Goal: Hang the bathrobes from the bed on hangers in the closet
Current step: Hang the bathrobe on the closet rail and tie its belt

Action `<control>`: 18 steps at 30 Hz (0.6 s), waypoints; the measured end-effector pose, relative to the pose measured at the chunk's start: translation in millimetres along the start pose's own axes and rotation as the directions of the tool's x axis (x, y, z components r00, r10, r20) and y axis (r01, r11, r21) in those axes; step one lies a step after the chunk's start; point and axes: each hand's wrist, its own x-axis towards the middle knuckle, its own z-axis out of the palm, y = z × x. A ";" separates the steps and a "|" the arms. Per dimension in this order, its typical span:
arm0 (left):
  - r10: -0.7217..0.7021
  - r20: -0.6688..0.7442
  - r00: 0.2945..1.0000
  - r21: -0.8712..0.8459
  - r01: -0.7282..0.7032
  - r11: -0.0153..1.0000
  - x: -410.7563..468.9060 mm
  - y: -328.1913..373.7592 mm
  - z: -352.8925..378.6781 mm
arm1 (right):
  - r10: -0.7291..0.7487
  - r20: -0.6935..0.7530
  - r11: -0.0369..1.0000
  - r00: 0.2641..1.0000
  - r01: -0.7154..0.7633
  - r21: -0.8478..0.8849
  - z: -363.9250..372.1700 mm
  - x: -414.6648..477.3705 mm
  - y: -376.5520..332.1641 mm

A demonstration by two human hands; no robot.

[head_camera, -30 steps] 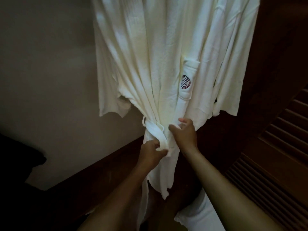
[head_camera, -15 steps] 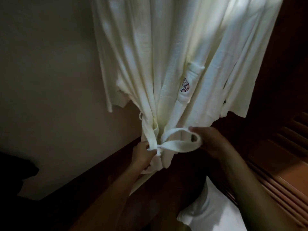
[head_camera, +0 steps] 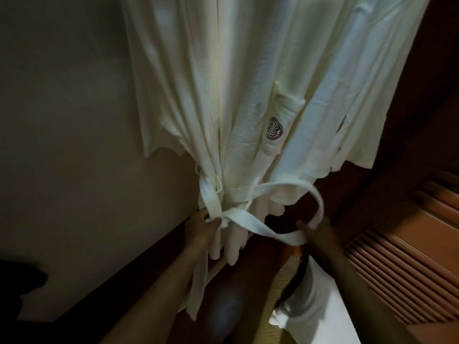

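A white bathrobe (head_camera: 248,83) hangs from above the frame, its hanger hidden, with a round logo on a chest pocket (head_camera: 274,129). Its belt (head_camera: 250,222) wraps the gathered waist and runs out in a wide loop to the right. My left hand (head_camera: 202,229) pinches the belt at the crossing by the robe's left side. My right hand (head_camera: 316,232), dark and blurred, holds the far end of the loop, pulled out to the right.
A plain wall (head_camera: 62,145) stands to the left, with a dark wooden base (head_camera: 124,281) below it. A louvred wooden closet door (head_camera: 402,269) is at the right. More white cloth (head_camera: 310,306) lies low down, under my right arm.
My right hand has drawn the belt out to the right, widening the loop. My left hand stays at the waist crossing. The view has moved closer to the robe.
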 end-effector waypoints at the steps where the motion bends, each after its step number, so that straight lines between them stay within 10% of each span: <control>1: 0.013 0.003 1.000 -0.025 -0.013 1.000 -0.2 2.3 -2.1 | 0.043 0.066 0.981 0.997 -0.030 -0.190 13.1 15.3 32.7; 4: 0.052 0.039 0.998 -0.103 -0.048 0.994 2.8 6.7 -2.6 | -0.057 0.194 0.870 0.979 0.144 -0.472 58.3 -5.6 4.0; 8: 0.038 0.094 0.995 -0.238 -0.014 0.971 6.5 18.9 3.1 | -0.343 0.191 0.904 0.920 0.378 -0.201 103.0 -43.1 -89.8; 18: 0.189 0.229 0.955 -0.163 -0.154 0.974 34.7 20.0 -21.2 | -0.313 0.111 0.947 0.943 0.319 -0.045 93.8 -10.5 -167.7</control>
